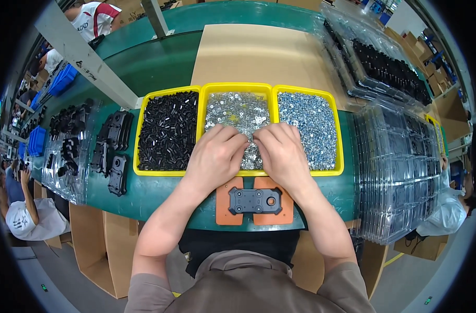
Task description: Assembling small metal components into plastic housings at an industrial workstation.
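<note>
Over the middle bin [238, 85], the left hand [215, 155] and right hand [282, 151] are close together, fingers curled and tips drawn in; whether they grip any washers [238, 107] cannot be told. Nearer the body, one plate [254, 200] bridges two orange blocks [228, 215], probably to keep it level. Three yellow bins [339, 135] stand side by side, likely for easy reach: tubes [167, 128] left, washers between, screws [307, 133] right. Two stacks of clear trays [397, 177] (layers too blurred to count) stand at the right.

Has a green tabletop [180, 47] toward eleven o'clock, a pale post [87, 60] at ten, grey floor [60, 279] at eight and four.
</note>
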The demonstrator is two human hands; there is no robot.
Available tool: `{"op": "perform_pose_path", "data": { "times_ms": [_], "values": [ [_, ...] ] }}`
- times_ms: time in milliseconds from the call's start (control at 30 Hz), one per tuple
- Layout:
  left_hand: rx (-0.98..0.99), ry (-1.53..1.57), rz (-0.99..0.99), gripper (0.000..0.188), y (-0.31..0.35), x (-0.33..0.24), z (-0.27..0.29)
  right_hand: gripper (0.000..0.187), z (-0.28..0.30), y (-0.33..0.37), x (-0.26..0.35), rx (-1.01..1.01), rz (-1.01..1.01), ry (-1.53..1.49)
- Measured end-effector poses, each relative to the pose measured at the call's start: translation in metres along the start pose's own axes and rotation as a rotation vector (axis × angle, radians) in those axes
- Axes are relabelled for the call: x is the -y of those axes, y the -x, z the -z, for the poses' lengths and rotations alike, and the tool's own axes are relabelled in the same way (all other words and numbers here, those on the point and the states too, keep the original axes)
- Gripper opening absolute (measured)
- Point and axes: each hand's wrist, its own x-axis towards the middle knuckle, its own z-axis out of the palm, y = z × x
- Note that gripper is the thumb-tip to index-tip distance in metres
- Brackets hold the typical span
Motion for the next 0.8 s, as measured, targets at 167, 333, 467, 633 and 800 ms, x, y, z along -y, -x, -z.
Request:
{"op": "perform_pose_path", "data": {
  "times_ms": [167, 333, 467, 633, 800],
  "values": [
    [-0.044, -0.012, -0.014, 0.012, 0.0017, 0.0014, -0.0007, 0.015, -0.0026, 0.0028, -0.0026, -0.033, 0.055, -0.029],
    [-0.091, -0.021, 0.007, 0.012, 0.0036, -0.0007, -0.0015, 0.015, -0.0017, 0.0046, -0.0017, -0.083, 0.034, -0.070],
    [-0.085, 0.000, 0.018, 0.009, 0.0029, -0.0043, -0.0023, 0.015, 0.0016, 0.0049, 0.0002, -0.083, 0.010, -0.062],
    [-0.088, 0.020, 0.020, 0.008, 0.0059, -0.0005, -0.0034, 0.015, 0.0029, 0.0032, 0.0049, -0.053, -0.019, -0.043],
    [-0.036, 0.027, 0.031, 0.010, 0.0071, 0.0002, -0.0014, 0.014, 0.0039, 0.0007, 0.0065, -0.047, -0.039, -0.030]
  ]
}}
